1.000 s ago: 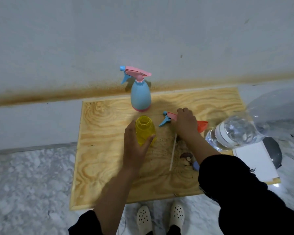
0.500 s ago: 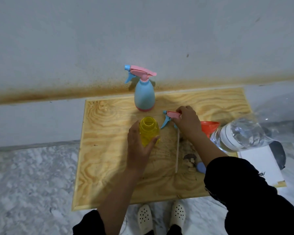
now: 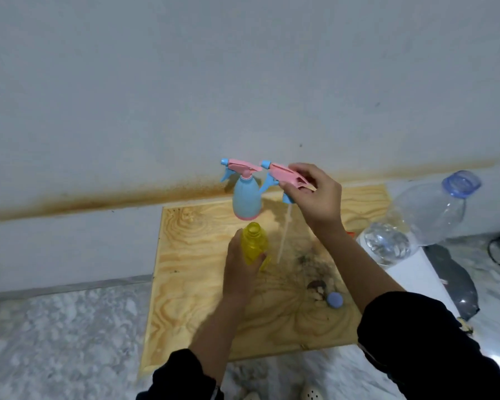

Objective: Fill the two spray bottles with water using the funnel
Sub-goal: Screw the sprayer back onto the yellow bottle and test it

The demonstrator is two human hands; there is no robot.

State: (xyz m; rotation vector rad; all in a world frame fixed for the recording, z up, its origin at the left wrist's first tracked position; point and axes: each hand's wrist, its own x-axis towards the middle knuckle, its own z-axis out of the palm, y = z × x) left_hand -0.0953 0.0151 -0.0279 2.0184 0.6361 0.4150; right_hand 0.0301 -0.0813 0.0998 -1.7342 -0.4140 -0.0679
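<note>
1. Above the back of the board (image 3: 191, 255), the right hand (image 3: 315, 194) is pinching a pink-and-blue spray head (image 3: 283, 176) in the air, thumb under it and fingers over it. Its white tube (image 3: 283, 235) is hanging down toward the board, just right of the yellow bottle (image 3: 253, 243).
2. Lower and nearer, the left hand (image 3: 240, 269) is gripping the yellow bottle round its body and holding it upright on the board. The bottle's mouth is standing open.
3. The blue bottle (image 3: 246, 197) is standing at the board's far edge by the wall, its own head on. It is just left of the held head, and both nozzles are pointing left.
4. The right forearm is crossing the board's right half and hiding most of the funnel (image 3: 350, 234). Only an orange sliver is showing beside the arm.
5. A blue cap (image 3: 334, 300) is lying on the board near the right sleeve, beside a dark stain.
6. Right of the board, a clear water bottle (image 3: 427, 215) is leaning on a white surface (image 3: 410, 272). Its blue-ringed neck is pointing up and away, and water is sitting in its lower end.
7. Marbled floor is showing round the board, and pale shoes (image 3: 311, 394) are peeking in at the bottom edge.
</note>
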